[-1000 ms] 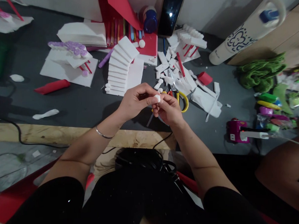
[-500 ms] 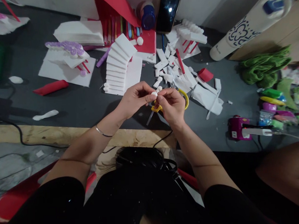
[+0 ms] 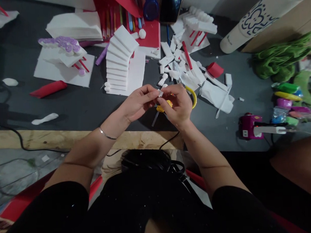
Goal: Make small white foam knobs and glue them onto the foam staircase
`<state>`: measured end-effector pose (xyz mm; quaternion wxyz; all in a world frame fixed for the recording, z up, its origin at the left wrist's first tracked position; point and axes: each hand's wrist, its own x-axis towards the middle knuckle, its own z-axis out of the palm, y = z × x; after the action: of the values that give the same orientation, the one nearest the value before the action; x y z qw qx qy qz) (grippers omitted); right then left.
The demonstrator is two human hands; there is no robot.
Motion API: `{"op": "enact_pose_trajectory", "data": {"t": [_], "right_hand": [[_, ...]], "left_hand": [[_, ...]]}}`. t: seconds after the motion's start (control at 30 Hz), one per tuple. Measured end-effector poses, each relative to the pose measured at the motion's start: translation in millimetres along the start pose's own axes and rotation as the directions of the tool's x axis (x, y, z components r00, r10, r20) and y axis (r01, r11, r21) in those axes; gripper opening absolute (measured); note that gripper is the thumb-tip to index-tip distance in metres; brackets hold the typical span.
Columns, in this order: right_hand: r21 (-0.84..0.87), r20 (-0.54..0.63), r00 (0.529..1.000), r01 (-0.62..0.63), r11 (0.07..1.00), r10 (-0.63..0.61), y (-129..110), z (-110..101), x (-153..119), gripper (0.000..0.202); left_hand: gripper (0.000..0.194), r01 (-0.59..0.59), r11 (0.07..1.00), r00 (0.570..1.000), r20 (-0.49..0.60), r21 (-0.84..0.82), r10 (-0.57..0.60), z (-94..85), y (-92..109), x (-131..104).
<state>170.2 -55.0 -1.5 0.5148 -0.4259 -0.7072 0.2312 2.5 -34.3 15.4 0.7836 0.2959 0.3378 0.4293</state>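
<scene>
My left hand (image 3: pixel 140 101) and my right hand (image 3: pixel 178 103) meet above the front part of the dark table. Between their fingertips is a small white clay-like piece (image 3: pixel 160 93), partly covered by the fingers. Thumb and fingers of both hands are closed on it. Under the right hand lie yellow-handled scissors (image 3: pixel 192 97), mostly hidden. A thin clear stick (image 3: pixel 155 119) pokes out below them. Just beyond the hands are small white lumps (image 3: pixel 163 80) and white foam offcuts (image 3: pixel 167 61). Left of these, a curved stair of white foam steps (image 3: pixel 117 71) rests on a white sheet.
At left stands a small white model with purple blobs (image 3: pixel 62 48), near a rolled red piece (image 3: pixel 48 89). A similar white model (image 3: pixel 199 25) stands back right. A tall bottle (image 3: pixel 251 23), green yarn (image 3: pixel 276 61) and a purple plug adapter (image 3: pixel 250 126) are at right.
My fingers have shifted around the small white piece, and the right hand is turned slightly. The whole view has moved a little, so the table items sit higher.
</scene>
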Motion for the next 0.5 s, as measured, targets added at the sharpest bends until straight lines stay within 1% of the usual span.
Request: {"op": "enact_pose_trajectory", "data": {"t": [0.07,0.13,0.23,0.37,0.43,0.5], "right_hand": [[-0.024,-0.013,1.0,0.02,1.0,-0.02,-0.3,-1.2,1.7,0.015],[-0.009,-0.025,1.0,0.011,1.0,-0.011,-0.4,-0.7,2.3,0.014],[0.093,-0.044,0.998,-0.05,0.994,0.055,1.2,2.9,1.0,0.016],[0.214,-0.042,0.991,-0.115,0.97,0.127,4.9,7.7,-0.8,0.019],[0.212,-0.028,0.99,-0.126,0.969,0.135,5.5,7.5,-0.1,0.021],[0.177,-0.01,0.992,-0.118,0.977,0.122,5.3,5.1,1.6,0.025]], "left_hand": [[0.038,-0.001,1.0,1.0,0.004,0.015,0.001,0.3,-0.6,-0.1],[0.038,-0.031,0.999,0.999,0.008,0.045,0.03,1.2,-0.2,-0.1],[0.034,-0.1,0.986,0.995,-0.012,0.132,0.102,2.9,1.4,0.0],[0.036,-0.164,0.961,0.985,-0.022,0.223,0.173,3.1,2.6,0.3],[0.035,-0.158,0.961,0.985,-0.026,0.227,0.168,2.2,2.7,0.4],[0.032,-0.125,0.97,0.989,-0.046,0.211,0.138,1.2,3.0,0.9]]}}
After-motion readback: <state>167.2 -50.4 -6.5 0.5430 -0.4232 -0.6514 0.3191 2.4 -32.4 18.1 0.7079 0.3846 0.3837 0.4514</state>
